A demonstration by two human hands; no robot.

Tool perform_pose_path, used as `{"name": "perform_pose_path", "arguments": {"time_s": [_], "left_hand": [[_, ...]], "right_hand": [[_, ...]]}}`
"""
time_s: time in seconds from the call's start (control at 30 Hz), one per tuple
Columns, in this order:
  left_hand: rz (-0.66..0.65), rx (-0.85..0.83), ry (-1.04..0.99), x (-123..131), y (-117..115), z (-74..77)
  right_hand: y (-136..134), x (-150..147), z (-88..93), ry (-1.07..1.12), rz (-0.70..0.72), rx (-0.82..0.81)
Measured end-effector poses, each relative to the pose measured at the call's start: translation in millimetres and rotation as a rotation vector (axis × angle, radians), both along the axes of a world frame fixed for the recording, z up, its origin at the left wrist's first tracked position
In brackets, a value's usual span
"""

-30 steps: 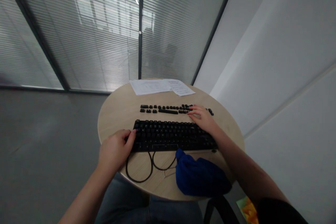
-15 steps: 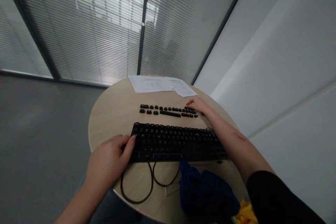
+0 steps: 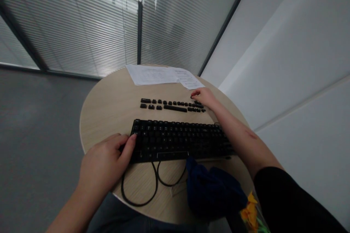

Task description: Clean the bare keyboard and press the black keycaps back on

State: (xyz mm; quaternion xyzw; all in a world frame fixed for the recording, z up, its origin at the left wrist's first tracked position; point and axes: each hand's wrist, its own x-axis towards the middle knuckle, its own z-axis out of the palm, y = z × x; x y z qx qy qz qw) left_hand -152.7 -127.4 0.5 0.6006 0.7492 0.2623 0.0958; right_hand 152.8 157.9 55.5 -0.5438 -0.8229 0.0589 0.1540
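Observation:
A black keyboard [image 3: 175, 140] lies across the round table, its lower row partly without keycaps. My left hand [image 3: 109, 156] grips its left end, thumb on top and fingers at the side. Beyond the keyboard, loose black keycaps [image 3: 175, 108] lie in two rows, a long space bar among them. At the right end of these rows my right hand [image 3: 204, 97] pinches a small black keycap [image 3: 191, 97], held slightly above the tabletop. My right forearm passes over the keyboard's right end and hides it.
White printed sheets [image 3: 155, 75] lie at the far side of the round wooden table [image 3: 106, 113]. A dark blue cloth [image 3: 216, 193] and a looped black cable [image 3: 139, 204] are at the near edge. Something yellow [image 3: 249, 213] sits beside the table, low right. A white wall stands to the right.
My right fingers have lifted a little off the rows with a keycap between them. My left hand stays on the keyboard's left end. The whole view has shifted slightly.

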Motion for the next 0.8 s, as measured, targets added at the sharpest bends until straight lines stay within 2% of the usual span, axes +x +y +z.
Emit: {"name": "perform_pose_path", "arguments": {"time_s": [0.07, 0.17, 0.27, 0.33, 0.43, 0.8], "left_hand": [[0.004, 0.000, 0.000, 0.5, 0.1, 1.2], [0.014, -0.021, 0.016, 1.3, -0.1, 5.0], [0.007, -0.063, 0.032, 2.3, -0.3, 9.6], [0.001, -0.082, 0.031, 2.8, -0.3, 11.5], [0.004, -0.083, 0.042, 3.2, -0.4, 11.5], [0.047, -0.066, 0.094, 8.2, -4.0, 16.0]], "right_hand": [[-33.2, 6.1, 9.1, 0.084, 0.058, 0.072], [-96.2, 22.4, 13.7, 0.226, 0.195, 0.059], [-149.7, 38.3, 6.6, 0.258, 0.327, -0.060], [-169.6, 44.5, -0.7, 0.231, 0.389, -0.150], [-178.7, 46.2, -7.9, 0.180, 0.420, -0.180], [-178.2, 29.6, -15.2, 0.066, 0.462, -0.046]]}}
